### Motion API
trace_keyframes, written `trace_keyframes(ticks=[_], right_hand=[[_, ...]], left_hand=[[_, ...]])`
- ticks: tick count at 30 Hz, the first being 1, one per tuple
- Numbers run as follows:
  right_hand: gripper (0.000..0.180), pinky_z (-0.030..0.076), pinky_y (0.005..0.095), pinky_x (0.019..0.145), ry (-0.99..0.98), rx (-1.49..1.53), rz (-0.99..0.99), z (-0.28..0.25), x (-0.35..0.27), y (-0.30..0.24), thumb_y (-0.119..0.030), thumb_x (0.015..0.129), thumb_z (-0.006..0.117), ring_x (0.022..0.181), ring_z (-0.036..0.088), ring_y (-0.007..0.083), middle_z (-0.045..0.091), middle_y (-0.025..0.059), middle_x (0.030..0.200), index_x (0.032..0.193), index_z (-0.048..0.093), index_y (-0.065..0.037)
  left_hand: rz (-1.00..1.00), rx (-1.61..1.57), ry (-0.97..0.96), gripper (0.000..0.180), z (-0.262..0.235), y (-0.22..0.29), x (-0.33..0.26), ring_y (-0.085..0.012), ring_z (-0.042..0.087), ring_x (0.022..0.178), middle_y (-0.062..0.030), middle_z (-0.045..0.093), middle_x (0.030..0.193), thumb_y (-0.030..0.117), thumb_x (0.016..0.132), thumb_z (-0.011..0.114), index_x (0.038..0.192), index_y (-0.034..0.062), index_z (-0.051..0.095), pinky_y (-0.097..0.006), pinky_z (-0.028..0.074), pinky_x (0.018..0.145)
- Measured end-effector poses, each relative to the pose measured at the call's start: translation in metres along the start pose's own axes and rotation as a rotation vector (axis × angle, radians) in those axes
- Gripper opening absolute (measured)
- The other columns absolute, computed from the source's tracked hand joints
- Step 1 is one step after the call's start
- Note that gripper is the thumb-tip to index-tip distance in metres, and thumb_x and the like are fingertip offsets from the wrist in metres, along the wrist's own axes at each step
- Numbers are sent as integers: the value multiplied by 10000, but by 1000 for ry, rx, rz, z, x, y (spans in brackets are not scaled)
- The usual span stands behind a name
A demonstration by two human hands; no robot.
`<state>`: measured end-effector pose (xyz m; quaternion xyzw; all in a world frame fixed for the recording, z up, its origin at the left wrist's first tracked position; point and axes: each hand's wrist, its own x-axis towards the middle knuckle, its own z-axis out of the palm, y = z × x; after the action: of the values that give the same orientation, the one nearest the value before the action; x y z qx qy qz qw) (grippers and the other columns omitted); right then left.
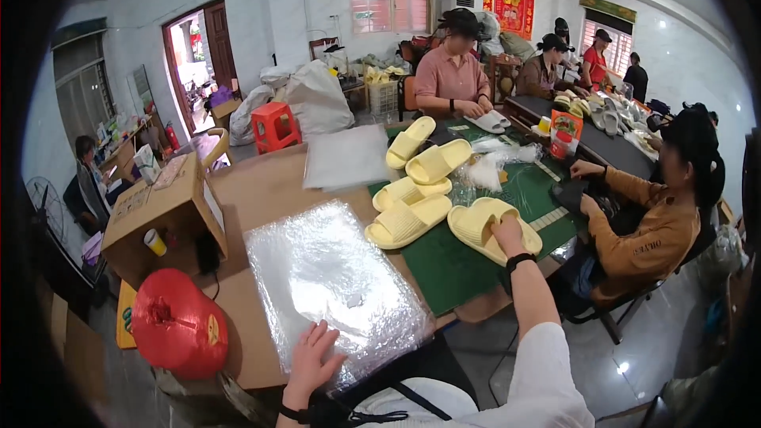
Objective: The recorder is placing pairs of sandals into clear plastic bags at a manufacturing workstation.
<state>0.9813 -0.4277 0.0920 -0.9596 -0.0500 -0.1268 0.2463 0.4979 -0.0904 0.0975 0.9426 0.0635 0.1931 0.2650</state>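
My left hand rests with fingers spread at the near edge of a stack of shiny clear plastic bags. My right hand reaches out over the green mat and grips a pale yellow slide slipper; its fingers go in at the foot opening, and their tips are hidden. A second slipper seems to lie against that one. Left of it, several more yellow slippers sit in overlapping pairs across the mat and the brown table top.
An open cardboard box and a red wrapped roll stand at the left. Behind the stack lie frosted plastic sheets. Crumpled clear plastic is beside the slippers. Co-workers sit at the far side and right.
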Motion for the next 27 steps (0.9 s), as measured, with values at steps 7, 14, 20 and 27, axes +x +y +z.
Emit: trace_keyframes(ticks=[7,14,20,27], right_hand=[[278,483,416,669,-3,403,-133,-47,-90,-52,-204,853,711,721,631,323,641,186,779,838,609,53],[158,455,339,599,-219,845,-421,-49,-221,-192,-106,895,679,658,555,153,628,97,763,908,599,29],[254,468,459,654,-259,621,-598,27,-270,-224,-189,895,681,776,577,400,568,223,859,887,566,38],[283,478,499,683,-225,460,-610,37,-281,-229,-239,936,632,821,568,442,551,249,925,893,545,28]], left_hand=[[20,47,-9,513,1,-8,4,-414,443,1321,-176,522,1416,382,830,730,1249,102,636,-485,346,1107],[-10,-20,-12,525,-5,-6,-1,-417,396,1367,-187,514,1425,368,829,726,1266,94,627,-475,325,1127],[38,-32,-40,476,-8,-13,-2,-426,424,1341,-206,517,1412,296,856,700,1274,85,617,-481,340,1119],[222,-350,120,381,-128,93,4,-359,547,1224,-163,586,1327,109,811,718,1184,66,653,-421,446,1021]])
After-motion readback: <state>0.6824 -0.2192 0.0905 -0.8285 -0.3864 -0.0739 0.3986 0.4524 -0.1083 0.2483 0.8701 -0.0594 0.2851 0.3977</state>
